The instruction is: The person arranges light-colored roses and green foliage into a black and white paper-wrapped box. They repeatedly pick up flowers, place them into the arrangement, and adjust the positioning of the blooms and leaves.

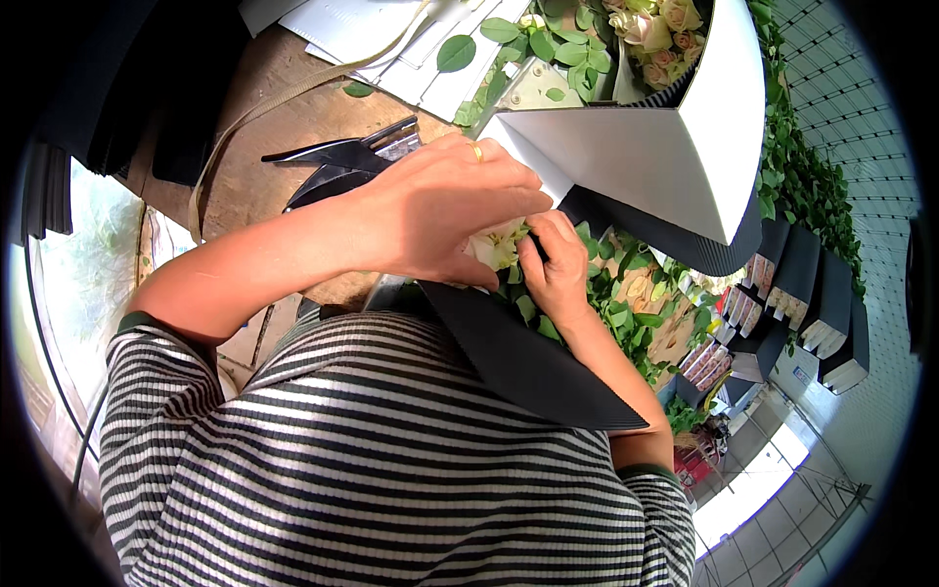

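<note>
A pale cream rose with green leaves sits between my hands, close to my body. My left hand, with a ring on one finger, reaches over it from the left, its fingers and thumb closed round the bloom. At the rose's right side my right hand has its fingers curled in, thumb and fingertips against the petals. Below both hands, a black corrugated card sheet slants down toward my right forearm. The stem is hidden.
A black two-handled tool rests on the wooden table. Behind lie white sheets and a beige strap. Pink roses stand in a white card wrap. Black-wrapped bundles and loose greenery are at right.
</note>
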Tool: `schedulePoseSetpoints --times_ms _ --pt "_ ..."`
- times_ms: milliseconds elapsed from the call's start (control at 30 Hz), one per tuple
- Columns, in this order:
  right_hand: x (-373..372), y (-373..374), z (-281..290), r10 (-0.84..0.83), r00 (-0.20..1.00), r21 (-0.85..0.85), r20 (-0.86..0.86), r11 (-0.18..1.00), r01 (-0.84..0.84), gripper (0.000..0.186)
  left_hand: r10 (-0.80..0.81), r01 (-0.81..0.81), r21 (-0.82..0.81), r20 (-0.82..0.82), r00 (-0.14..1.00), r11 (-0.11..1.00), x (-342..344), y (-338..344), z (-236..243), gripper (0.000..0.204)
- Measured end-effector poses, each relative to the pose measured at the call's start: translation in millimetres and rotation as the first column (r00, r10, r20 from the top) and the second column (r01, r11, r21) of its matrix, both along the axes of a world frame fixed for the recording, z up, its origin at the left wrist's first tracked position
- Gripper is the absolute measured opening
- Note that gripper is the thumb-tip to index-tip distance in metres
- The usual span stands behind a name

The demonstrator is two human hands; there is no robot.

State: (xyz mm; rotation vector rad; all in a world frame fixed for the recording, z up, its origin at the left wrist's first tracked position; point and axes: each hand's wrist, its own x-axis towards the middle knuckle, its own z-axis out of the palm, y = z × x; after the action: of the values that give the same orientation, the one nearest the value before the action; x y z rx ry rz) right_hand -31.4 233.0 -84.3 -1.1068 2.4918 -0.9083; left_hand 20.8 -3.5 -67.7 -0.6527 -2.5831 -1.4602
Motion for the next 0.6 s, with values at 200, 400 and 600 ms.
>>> schedulePoseSetpoints --times_ms 200,400,600 --pt "-2 4 -2 -0.037 0.998 -0.075 0.058 0.996 0.042 0.023 -0.167 0.205 -0.377 0.132 0.977 0.903 -12 18 10 0.070" --pt "-3 1 -3 -0.137 0.990 -0.055 0.045 0.989 0.139 0.022 -0.152 0.166 -0.401 0.066 0.986 0.901 3 9 13 0.054" --pt "-4 0 -4 -0.226 0.967 -0.076 0.121 0.969 0.236 0.020 -0.170 0.193 -0.387 0.092 0.981 0.902 13 -2 1 0.050"
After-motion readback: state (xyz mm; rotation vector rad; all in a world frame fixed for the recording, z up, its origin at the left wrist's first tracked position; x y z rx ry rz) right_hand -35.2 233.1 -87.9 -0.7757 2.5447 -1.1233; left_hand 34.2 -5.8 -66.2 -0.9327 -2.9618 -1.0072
